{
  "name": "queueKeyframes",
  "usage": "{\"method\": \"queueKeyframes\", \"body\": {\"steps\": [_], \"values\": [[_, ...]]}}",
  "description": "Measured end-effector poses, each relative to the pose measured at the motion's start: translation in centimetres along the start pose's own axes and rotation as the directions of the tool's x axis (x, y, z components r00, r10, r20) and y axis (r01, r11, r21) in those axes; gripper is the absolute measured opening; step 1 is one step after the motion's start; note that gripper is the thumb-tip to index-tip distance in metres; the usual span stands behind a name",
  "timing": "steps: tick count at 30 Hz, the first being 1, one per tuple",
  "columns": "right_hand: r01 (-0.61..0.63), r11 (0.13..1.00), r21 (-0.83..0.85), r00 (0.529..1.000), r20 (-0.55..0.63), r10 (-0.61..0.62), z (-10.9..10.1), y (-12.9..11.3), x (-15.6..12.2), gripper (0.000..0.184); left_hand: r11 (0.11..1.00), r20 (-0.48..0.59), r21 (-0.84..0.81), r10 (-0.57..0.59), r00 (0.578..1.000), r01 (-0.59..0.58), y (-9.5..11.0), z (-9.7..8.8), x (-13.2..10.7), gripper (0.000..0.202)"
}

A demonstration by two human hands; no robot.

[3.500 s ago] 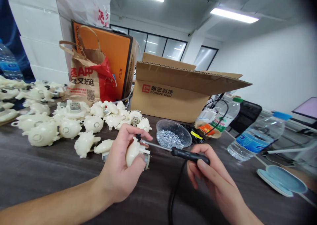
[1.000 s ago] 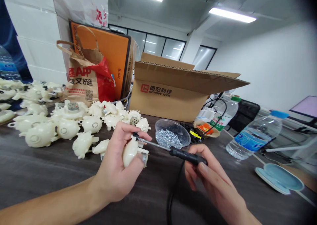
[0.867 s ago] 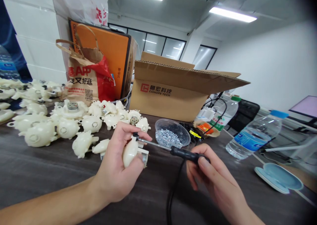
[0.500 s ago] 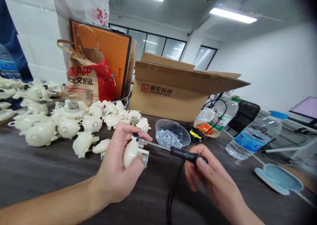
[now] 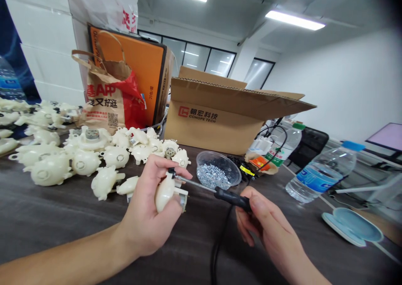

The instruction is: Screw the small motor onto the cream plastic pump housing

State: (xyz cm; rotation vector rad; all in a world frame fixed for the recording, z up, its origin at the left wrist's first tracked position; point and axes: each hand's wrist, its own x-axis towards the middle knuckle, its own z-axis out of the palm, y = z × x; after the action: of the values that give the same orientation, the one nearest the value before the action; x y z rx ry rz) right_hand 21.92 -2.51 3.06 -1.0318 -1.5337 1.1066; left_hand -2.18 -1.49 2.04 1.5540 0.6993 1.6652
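- Cream-white, rounded plastic housing (image 5: 164, 193) with a smooth, faintly glossy shell and short protruding lugs; it is held above the table, left of the view's centre, a silvery metal part showing beside the thumb.
- Small black part (image 5: 171, 170) sits at the housing's top, under the curled fingers.
- Left hand (image 5: 149, 214): fingers closed around the housing, thumb pressed on its near side, forefinger arched over the top.
- Right hand (image 5: 266, 220): thumb and fingers pinched on the back end of a screwdriver with a ribbed black handle and thin, straight metal shaft (image 5: 231, 197); the shaft slants up-left to the black part, its very tip too small to make out.
- Black flexible cord (image 5: 217, 247) curves down below the handle.
- Clear, round plastic bowl (image 5: 234, 172) stands behind the screwdriver, holding a heap of small, shiny metal screws (image 5: 213, 175).
- More cream-white plastic housings (image 5: 52, 170), bulbous and lugged, crowd the dark, wood-grained table (image 5: 72, 230) to the left; behind the bowl stands an open brown corrugated cardboard box (image 5: 213, 126).
- Compared with half a second ago, the right thumb has rolled up over the handle's end, which then stuck out past it; the left hand and housing have hardly moved.
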Motion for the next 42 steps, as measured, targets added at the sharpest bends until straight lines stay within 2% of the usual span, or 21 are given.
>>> {"method": "queueKeyframes", "body": {"steps": [4,7,9,12,15,18,24,28,31,36,42], "values": [[-0.062,0.994,0.091,0.997,0.04,0.059,0.06,-0.28,-0.27,0.031,1.0,0.001,0.003,0.006,1.0,-0.006,-0.11,-0.06,-0.03,0.037],[-0.061,0.994,0.095,0.998,-0.003,0.062,0.11,-0.27,-0.23,0.024,1.0,0.01,0.004,0.001,1.0,-0.001,-0.05,-0.02,0.03,0.036],[-0.036,0.999,0.028,0.999,-0.026,0.037,0.13,-0.11,-0.05,0.034,1.0,0.015,0.007,0.004,1.0,-0.004,0.03,0.01,0.08,0.037],[-0.027,0.999,-0.023,1.0,0.004,0.027,0.18,-0.01,0.05,0.046,1.0,0.009,0.017,0.016,1.0,-0.017,0.04,0.0,0.12,0.037],[-0.085,0.993,0.086,0.996,0.046,0.081,0.21,-0.23,-0.16,0.032,1.0,0.0,0.019,0.007,1.0,-0.007,-0.08,-0.06,0.07,0.037],[-0.099,0.988,0.12,0.995,0.021,0.097,0.14,-0.3,-0.24,0.026,1.0,0.001,0.01,-0.004,1.0,0.004,-0.16,-0.08,-0.02,0.036],[-0.036,0.999,-0.041,0.999,-0.008,0.036,-0.02,0.22,0.19,0.049,1.0,0.014,0.013,0.003,1.0,-0.004,-0.06,0.03,0.03,0.037],[-0.095,0.993,0.073,0.995,0.019,0.094,0.03,-0.18,-0.19,0.031,1.0,0.015,0.0,-0.017,1.0,0.017,-0.01,0.01,0.04,0.035],[-0.095,0.991,0.097,0.995,0.012,0.094,0.03,-0.28,-0.34,0.025,1.0,0.014,0.011,-0.008,1.0,0.008,0.06,-0.01,0.04,0.035],[-0.037,0.999,-0.034,0.999,0.008,0.038,0.01,0.1,0.08,0.049,1.0,0.017,0.021,0.01,1.0,-0.01,-0.04,-0.04,0.03,0.037],[-0.076,0.993,0.093,0.997,0.001,0.076,0.08,-0.33,-0.35,0.027,1.0,-0.007,0.023,0.005,1.0,-0.005,-0.09,0.05,0.01,0.036]]}}
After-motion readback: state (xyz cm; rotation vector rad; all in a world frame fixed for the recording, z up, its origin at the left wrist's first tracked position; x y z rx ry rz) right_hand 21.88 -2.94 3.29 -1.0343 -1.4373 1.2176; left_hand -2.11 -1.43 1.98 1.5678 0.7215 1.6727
